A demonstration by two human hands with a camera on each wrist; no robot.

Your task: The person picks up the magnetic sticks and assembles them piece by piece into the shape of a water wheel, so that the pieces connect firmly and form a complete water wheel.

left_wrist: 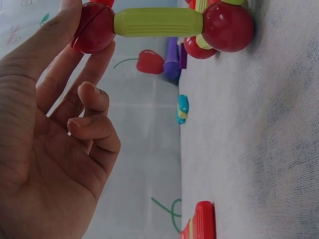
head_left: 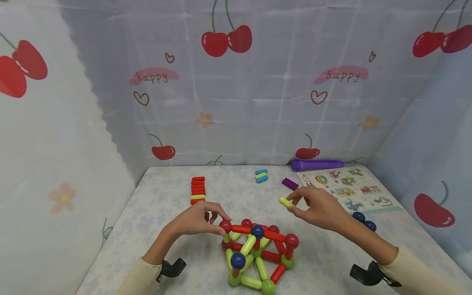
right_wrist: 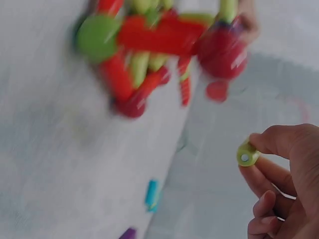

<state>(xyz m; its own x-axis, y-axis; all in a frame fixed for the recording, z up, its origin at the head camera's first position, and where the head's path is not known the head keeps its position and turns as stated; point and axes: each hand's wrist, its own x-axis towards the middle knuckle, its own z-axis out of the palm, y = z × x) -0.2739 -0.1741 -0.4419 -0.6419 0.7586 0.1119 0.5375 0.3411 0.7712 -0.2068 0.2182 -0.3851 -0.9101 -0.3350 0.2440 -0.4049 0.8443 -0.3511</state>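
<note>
head cam first: the left hand (head_left: 199,221) is at the left corner of the rod-and-ball structure (head_left: 256,256), fingertips pinching a red ball (head_left: 225,225) on its top edge. the right hand (head_left: 318,209) is up above the table (head_left: 166,192), just right of the build, pinching a short lime rod (head_left: 285,201) between thumb and forefinger, other fingers curled in. further back there's a stack of red rods (head_left: 198,189), a little blue and green pile (head_left: 261,175), a purple piece (head_left: 289,183), a purple tube (head_left: 317,164) and a picture card (head_left: 348,188). left wrist cam: thumb and long fingers touch the red ball (left_wrist: 94,27), which has a lime rod (left_wrist: 158,22) running to another red ball (left_wrist: 228,26); the two small fingers are curled loose. right wrist cam: pretty blurry, but the fingertips (right_wrist: 271,144) clearly grip the lime rod (right_wrist: 247,154) end-on, well clear of the structure (right_wrist: 154,55).
</note>
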